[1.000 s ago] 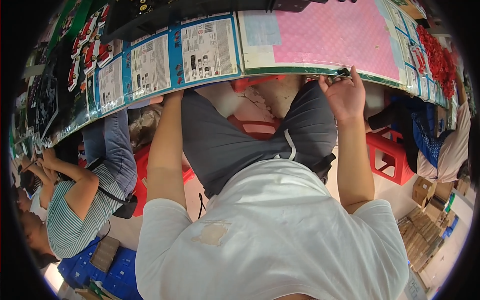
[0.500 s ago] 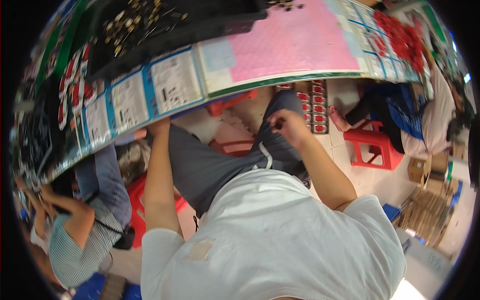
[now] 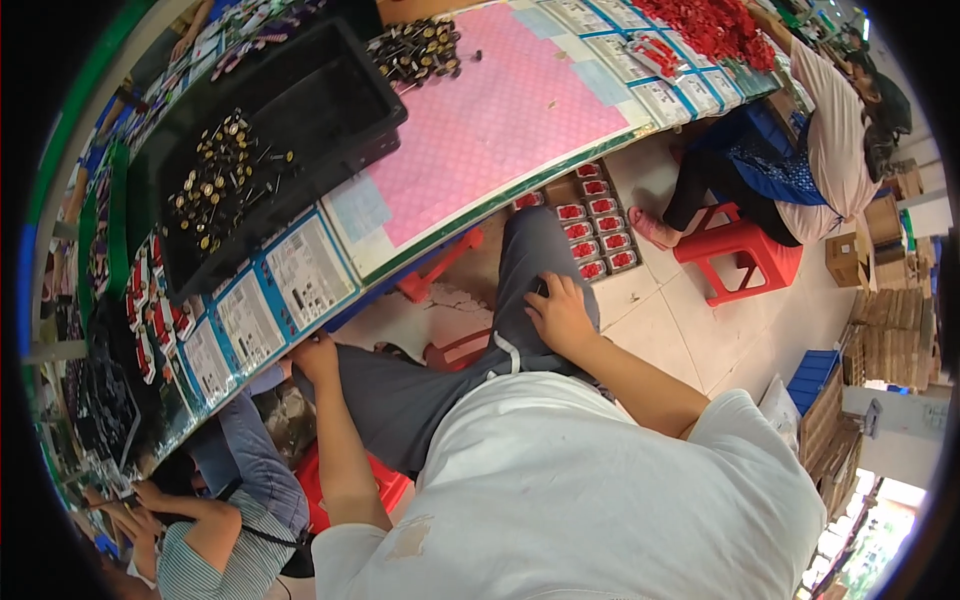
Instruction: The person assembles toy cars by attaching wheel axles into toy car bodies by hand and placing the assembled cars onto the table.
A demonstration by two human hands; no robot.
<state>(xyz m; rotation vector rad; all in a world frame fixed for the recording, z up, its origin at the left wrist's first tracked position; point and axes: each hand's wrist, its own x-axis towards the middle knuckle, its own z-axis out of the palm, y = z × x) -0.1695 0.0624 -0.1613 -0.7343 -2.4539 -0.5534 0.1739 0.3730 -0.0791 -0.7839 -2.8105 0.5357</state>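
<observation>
My right hand (image 3: 562, 315) rests over my right thigh, fingers curled. A small dark thing (image 3: 543, 287) shows between its thumb and fingers; its kind I cannot make out. Near the table's front edge, over my left thigh, is my left hand (image 3: 316, 358); its fingertips are partly hidden there. On the table stands a black plastic tray (image 3: 372, 118) with many small black and gold stemmed pieces (image 3: 215, 180) in it. More such pieces (image 3: 425, 50) lie in a heap beside the tray, at the far edge of a pink sheet (image 3: 470, 150).
Red pieces (image 3: 710, 25) are heaped at the table's far right, near a seated person (image 3: 835, 150) on a red stool (image 3: 735, 255). Packs with red items (image 3: 600, 225) lie on the floor by my right knee. Another person (image 3: 230, 540) sits at my left.
The view has swung so more of the tray and heap shows. My right hand has come down onto my thigh. My left hand stays by the table edge.
</observation>
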